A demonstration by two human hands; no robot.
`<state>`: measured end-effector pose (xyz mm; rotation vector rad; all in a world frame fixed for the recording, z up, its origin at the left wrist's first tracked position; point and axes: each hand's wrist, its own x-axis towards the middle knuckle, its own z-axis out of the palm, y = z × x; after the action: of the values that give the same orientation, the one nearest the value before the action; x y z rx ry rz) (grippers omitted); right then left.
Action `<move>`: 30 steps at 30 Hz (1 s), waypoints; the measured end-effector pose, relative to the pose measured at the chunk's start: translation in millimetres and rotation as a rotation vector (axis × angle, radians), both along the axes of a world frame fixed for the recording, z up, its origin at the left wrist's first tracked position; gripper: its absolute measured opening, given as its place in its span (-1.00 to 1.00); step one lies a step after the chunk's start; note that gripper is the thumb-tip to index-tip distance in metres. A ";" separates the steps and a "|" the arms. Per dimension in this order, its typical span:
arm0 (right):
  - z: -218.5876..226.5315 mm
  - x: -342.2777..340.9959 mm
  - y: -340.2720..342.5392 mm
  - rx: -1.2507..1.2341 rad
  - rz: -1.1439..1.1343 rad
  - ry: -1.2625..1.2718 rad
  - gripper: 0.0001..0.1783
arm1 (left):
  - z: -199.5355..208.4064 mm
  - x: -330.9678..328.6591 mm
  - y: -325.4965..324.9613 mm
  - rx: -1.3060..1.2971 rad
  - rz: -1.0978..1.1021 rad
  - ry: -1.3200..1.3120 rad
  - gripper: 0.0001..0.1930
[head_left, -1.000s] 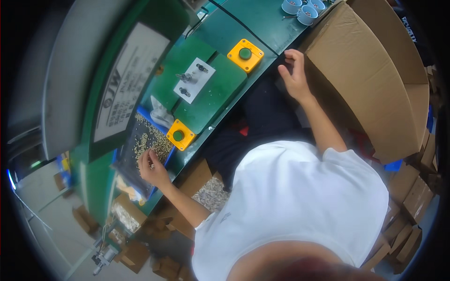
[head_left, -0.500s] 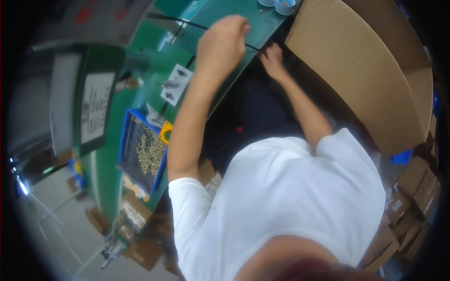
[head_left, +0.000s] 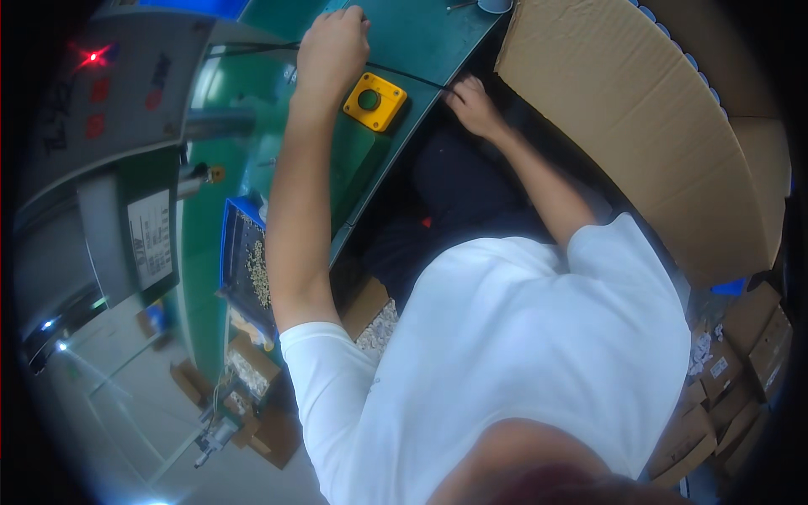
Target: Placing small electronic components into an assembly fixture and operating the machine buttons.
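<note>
My left hand (head_left: 333,44) is over the green worktable (head_left: 421,34), its fingers curled inward. Whatever they may hold is hidden. A thin black cable (head_left: 408,75) runs across the tabletop, passes behind this hand and reaches the table's near edge. At that edge is my right hand (head_left: 475,105), thumb and fingers apart, close to the cable. I cannot tell whether it touches the cable. Below my left hand a yellow push-button box (head_left: 375,102) with a round green button sits on the table. My left forearm covers part of the tabletop.
A blue tray (head_left: 225,252) of small brass-coloured parts lies left of my forearm. Beyond it stands a grey and green machine (head_left: 126,93) with a lit red lamp. A large cardboard box (head_left: 623,118) rises at the right; a blue cup (head_left: 495,5) sits on the table's far end.
My left hand has moved left and away, uncovering the push-button box. My right hand has shifted slightly left. A metal fixture on a white plate is now hidden behind my forearm.
</note>
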<state>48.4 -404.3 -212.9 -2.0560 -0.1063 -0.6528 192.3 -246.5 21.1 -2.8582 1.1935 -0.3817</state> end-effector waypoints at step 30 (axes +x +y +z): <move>134.3 -57.5 24.8 -0.034 0.013 -0.103 -0.77 | 25.4 -60.0 38.9 -0.459 -0.033 0.459 -0.75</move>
<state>-9.1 -379.5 -78.5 -2.0521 -0.1912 -0.7538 132.3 -207.6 46.5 -3.4602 1.3652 0.0167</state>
